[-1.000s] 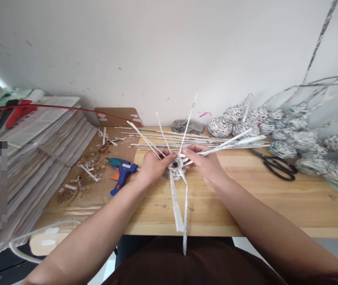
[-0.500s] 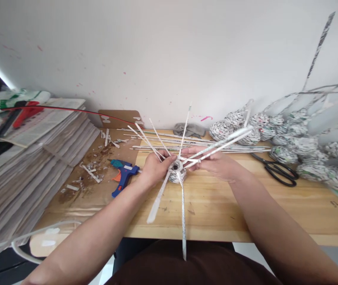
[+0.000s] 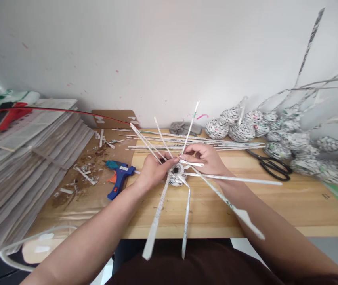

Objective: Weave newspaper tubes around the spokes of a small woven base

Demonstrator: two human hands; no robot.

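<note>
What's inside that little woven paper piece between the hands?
Only a dark opening shows atop the woven paper piece; its own weave covers whatever lies deeper inside.

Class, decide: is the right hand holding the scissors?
No, the scissors lie on the table, apart from the right hand.

Bright, diffuse lt on wall (image 3: pixel 145 47), soft shadows, edges stretched w/ wide-angle distort.

Your head-worn camera faces forward and down from close above your hands (image 3: pixel 153 168), covering tabletop (image 3: pixel 299 202) and wall (image 3: pixel 157 51).
</note>
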